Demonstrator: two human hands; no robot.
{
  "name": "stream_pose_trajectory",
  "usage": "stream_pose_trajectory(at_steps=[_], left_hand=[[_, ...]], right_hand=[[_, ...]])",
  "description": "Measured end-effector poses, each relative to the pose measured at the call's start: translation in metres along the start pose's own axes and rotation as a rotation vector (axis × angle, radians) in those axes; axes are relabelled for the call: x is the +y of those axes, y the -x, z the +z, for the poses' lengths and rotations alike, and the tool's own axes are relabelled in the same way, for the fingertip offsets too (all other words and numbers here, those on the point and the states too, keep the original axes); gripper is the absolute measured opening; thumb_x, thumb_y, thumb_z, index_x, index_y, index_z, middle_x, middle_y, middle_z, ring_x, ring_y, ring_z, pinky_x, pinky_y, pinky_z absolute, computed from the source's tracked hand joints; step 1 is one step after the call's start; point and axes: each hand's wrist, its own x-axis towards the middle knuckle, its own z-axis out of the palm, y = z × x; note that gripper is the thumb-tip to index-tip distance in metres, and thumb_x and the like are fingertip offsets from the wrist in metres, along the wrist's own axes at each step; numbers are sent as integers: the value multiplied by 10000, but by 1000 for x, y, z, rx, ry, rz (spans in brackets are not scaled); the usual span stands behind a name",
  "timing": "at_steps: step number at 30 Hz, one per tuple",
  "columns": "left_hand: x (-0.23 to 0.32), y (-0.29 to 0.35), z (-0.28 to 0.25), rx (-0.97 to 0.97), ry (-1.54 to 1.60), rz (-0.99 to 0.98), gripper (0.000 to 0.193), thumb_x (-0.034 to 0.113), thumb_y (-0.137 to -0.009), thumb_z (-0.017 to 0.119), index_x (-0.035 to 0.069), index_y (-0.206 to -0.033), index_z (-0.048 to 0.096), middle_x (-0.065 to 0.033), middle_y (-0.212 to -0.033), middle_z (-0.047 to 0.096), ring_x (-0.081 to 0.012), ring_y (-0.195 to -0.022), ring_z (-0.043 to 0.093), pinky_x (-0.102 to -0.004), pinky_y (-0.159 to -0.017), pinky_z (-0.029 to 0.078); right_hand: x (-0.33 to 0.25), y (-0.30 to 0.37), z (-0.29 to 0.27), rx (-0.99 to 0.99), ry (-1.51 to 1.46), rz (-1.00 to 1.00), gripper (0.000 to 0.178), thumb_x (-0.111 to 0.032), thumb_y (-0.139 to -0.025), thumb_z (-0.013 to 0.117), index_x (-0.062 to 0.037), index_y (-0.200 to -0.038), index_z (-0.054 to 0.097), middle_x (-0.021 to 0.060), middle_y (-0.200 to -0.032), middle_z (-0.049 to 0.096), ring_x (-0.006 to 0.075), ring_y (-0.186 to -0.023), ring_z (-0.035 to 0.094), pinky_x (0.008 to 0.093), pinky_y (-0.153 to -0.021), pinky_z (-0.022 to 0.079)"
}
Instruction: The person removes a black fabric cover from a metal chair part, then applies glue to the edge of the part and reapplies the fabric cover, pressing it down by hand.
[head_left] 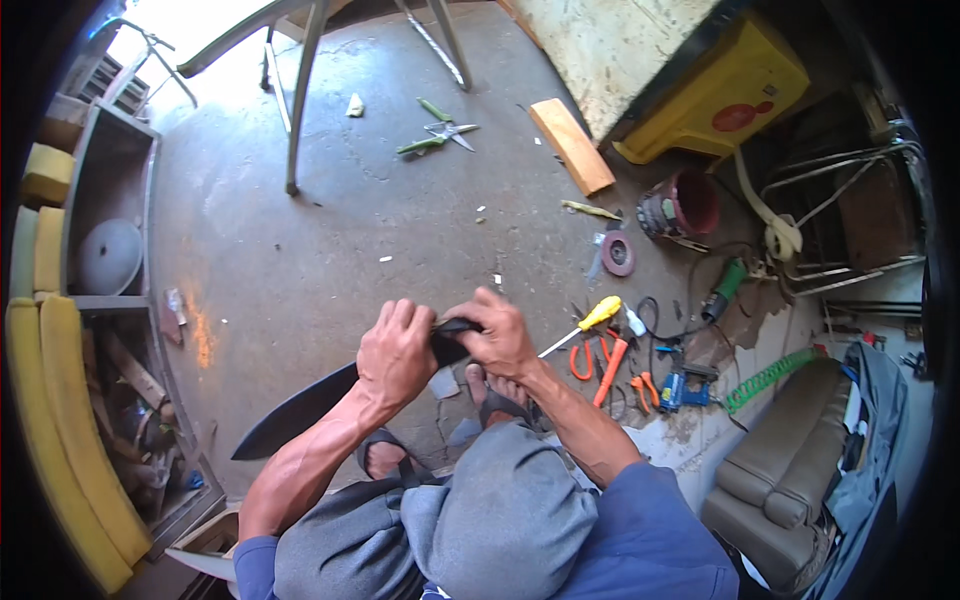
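A long black piece (305, 412), flat and curved with a tapered end, lies across in front of me. I cannot make out its kind. My left hand (397, 350) is closed over it near its upper right end, knuckles up. Close beside it, my right hand (495, 335) pinches that end between thumb and fingers. The piece's narrow tip points to the lower left, partly behind my left forearm. My knees and sandalled feet (385, 455) are just below the hands. Right of my right hand lies a screwdriver (600, 312) with a yellow handle.
Orange-handled tools (612, 370), a blue staple gun (685, 388), a green coiled hose (770, 380) and a green grinder (725, 288) lie at right. Farther off are a flap disc (618, 253), a bucket (655, 215), a wood block (572, 147) and green-handled shears (425, 146). Shelving (150, 200) stands left.
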Motion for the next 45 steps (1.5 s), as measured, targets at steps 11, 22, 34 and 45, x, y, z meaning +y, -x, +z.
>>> stream_pose_trajectory(at_steps=[11,22,34,45], left_hand=[[7,7,-39,467,-124,295,343,-65,-675,672,56,-990,613,-73,-895,630,-224,-697,568,-351,-591,470],[0,8,-21,442,-7,255,443,-85,-605,640,31,-1032,616,-101,-921,606,-271,-765,605,-395,-673,509],[-16,25,-29,464,-14,165,483,-16,-616,748,46,-1076,617,-96,-969,605,-298,-897,617,-428,-806,510],[-7,23,-31,343,-17,224,378,55,-679,736,132,-1048,765,0,-916,648,-179,-854,635,-393,-842,460]], right_hand=[[-34,-21,-20,204,-89,-512,320,77,-663,748,-128,-906,718,30,-883,625,227,-839,620,356,-707,481],[-15,-4,-13,183,-119,-383,304,66,-714,740,-118,-954,710,32,-931,622,214,-866,578,361,-750,476],[-23,0,-9,107,-21,-477,314,32,-676,782,-118,-947,729,24,-906,548,234,-887,552,403,-802,483],[-20,6,-15,79,9,-489,310,15,-682,796,-117,-956,734,21,-933,582,242,-910,558,413,-825,490]])
